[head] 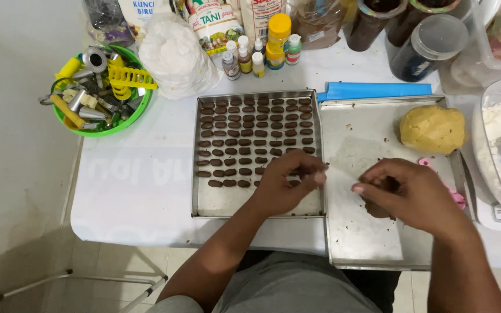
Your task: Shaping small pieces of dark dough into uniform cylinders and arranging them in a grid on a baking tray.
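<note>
The left hand (285,182) hovers over the left baking tray (201,203), fingertips pinched nearly shut; whether a small piece sits between them cannot be told. Rows of small dark dough pieces (244,139) fill the tray from 12 o'clock down to the hand. The right hand (410,194) rests on the right tray (366,243), fingers curled over a dark dough lump (375,210) at its 6 o'clock side. The pieces are judged light, soft and easily dented: take each by its long sides with 2 fingertips, minimal squeeze. A yellow dough ball (432,128) sits at 1 o'clock.
</note>
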